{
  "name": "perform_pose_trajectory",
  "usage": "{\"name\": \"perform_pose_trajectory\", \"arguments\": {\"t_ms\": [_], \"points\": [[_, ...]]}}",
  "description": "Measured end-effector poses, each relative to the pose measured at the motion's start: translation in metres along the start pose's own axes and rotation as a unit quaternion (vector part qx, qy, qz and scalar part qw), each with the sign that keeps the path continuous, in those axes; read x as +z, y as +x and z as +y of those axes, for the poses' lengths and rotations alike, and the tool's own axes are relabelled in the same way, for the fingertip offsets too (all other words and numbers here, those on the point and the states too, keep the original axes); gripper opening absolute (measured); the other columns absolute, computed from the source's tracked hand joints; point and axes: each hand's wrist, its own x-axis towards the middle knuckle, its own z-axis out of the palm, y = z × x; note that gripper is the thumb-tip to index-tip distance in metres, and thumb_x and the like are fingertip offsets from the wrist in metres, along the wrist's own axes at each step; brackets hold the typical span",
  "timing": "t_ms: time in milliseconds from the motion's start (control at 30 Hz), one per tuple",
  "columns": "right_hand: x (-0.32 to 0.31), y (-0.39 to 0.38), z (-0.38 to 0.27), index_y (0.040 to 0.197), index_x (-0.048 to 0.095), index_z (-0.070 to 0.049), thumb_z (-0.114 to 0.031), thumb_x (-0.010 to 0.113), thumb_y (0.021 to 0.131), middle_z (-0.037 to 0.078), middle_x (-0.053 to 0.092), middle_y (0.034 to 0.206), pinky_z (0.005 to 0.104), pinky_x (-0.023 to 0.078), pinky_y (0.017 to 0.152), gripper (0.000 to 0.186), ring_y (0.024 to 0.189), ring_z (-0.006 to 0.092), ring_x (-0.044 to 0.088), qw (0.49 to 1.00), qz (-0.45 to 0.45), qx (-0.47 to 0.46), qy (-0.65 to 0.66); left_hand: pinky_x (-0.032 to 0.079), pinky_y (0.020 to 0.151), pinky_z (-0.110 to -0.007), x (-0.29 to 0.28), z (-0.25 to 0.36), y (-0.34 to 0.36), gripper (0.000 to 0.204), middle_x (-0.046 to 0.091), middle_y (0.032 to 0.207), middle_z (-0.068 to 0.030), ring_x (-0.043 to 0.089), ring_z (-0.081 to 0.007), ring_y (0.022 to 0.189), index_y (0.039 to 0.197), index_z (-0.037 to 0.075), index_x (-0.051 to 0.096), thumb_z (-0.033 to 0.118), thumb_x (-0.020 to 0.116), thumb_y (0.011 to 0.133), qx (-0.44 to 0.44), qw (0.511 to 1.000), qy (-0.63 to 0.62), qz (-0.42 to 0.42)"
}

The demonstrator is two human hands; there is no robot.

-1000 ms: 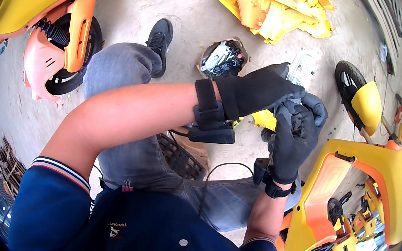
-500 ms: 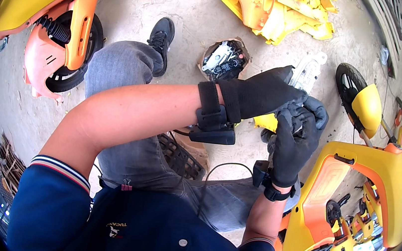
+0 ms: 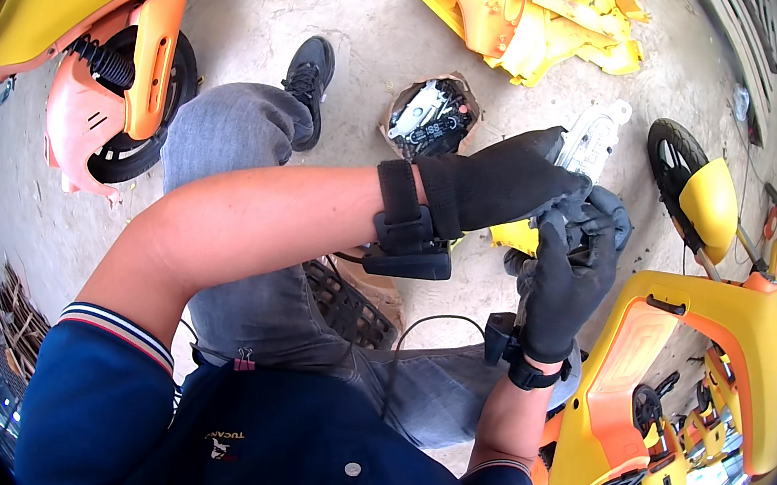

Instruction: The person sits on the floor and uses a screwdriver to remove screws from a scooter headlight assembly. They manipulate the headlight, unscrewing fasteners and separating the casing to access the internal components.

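Observation:
Both my hands wear black gloves and meet right of the middle. My left hand (image 3: 524, 184) is closed round a clear and silvery plastic part (image 3: 591, 143) that looks like a lamp unit; its upper end sticks out beyond the fingers. At its lower end, my right hand (image 3: 570, 284) has its fingers curled and pressed together against the left fingertips. What the right fingers pinch is hidden. Under the hands shows a yellow plastic piece (image 3: 516, 236), mostly covered.
Ahead stands an open box of black and white parts (image 3: 431, 117), with yellow and orange panels (image 3: 532, 23) piled beyond. A yellow scooter body (image 3: 736, 334) is at right, beside a wheel with a yellow fender (image 3: 707, 212). Another scooter's front wheel (image 3: 148, 106) is at left. A black crate (image 3: 347, 305) lies between my legs.
The hands keep nearly the same place on the clear plastic part. The right fingers have shifted slightly at its lower end. The whole view has moved a little.

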Motion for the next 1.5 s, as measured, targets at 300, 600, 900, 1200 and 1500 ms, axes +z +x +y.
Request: {"name": "perform_pose_trajectory", "arguments": {"t_ms": [300,600,900,1200,1500], "points": [[-0.005,0.000,0.002,0.112,0.063,0.006,0.001,0.060,0.089,0.008,0.059,0.118,0.0276,0.050,0.085,0.024,0.096,0.0128,0.062,1.000,-0.009,-0.007,-0.015,0.049,0.083,-0.030,0.005,-0.007,0.003,0.030,0.066,0.106,-0.0092,0.060,-0.0123,0.094,0.125,0.002,0.061,0.019,0.054,0.102,0.006,0.991,-0.135,0.012],[-0.005,0.001,0.002,0.103,0.064,0.005,0.000,0.064,0.086,0.012,0.053,0.121,0.0301,0.048,0.087,0.018,0.102,0.0168,0.059,0.998,0.001,-0.039,-0.043,0.049,0.087,-0.025,0.005,-0.011,0.006,0.030,0.064,0.114,-0.0056,0.059,-0.0085,0.101,0.123,-0.002,0.061,0.018,0.056,0.101,0.002,0.988,-0.153,0.005],[-0.001,0.001,-0.006,0.098,0.064,0.000,-0.008,0.073,0.082,0.016,0.051,0.123,0.0362,0.045,0.093,0.020,0.111,0.0249,0.054,1.000,0.010,0.021,0.012,0.049,0.087,-0.025,0.003,-0.005,0.001,0.031,0.065,0.113,-0.0057,0.060,-0.0090,0.102,0.127,0.000,0.060,0.017,0.053,0.102,-0.012,0.990,-0.139,-0.004],[-0.003,0.001,-0.006,0.133,0.047,0.000,-0.003,0.072,0.083,0.012,0.049,0.127,0.0339,0.044,0.099,0.057,0.113,0.0205,0.053,0.986,0.027,0.139,0.089,0.051,0.088,-0.027,0.008,-0.022,0.011,0.037,0.065,0.115,-0.0056,0.063,-0.0115,0.102,0.130,-0.001,0.053,0.016,0.062,0.098,-0.008,0.934,-0.356,-0.032],[-0.003,0.005,-0.014,0.139,0.045,0.002,-0.001,0.064,0.089,0.011,0.057,0.125,0.0290,0.047,0.094,0.053,0.110,0.0151,0.056,0.926,-0.029,0.227,0.301,0.053,0.091,-0.030,0.007,-0.032,0.013,0.037,0.064,0.119,-0.0070,0.065,-0.0140,0.105,0.132,0.000,0.050,0.013,0.059,0.099,0.016,0.920,-0.386,-0.066]]}}
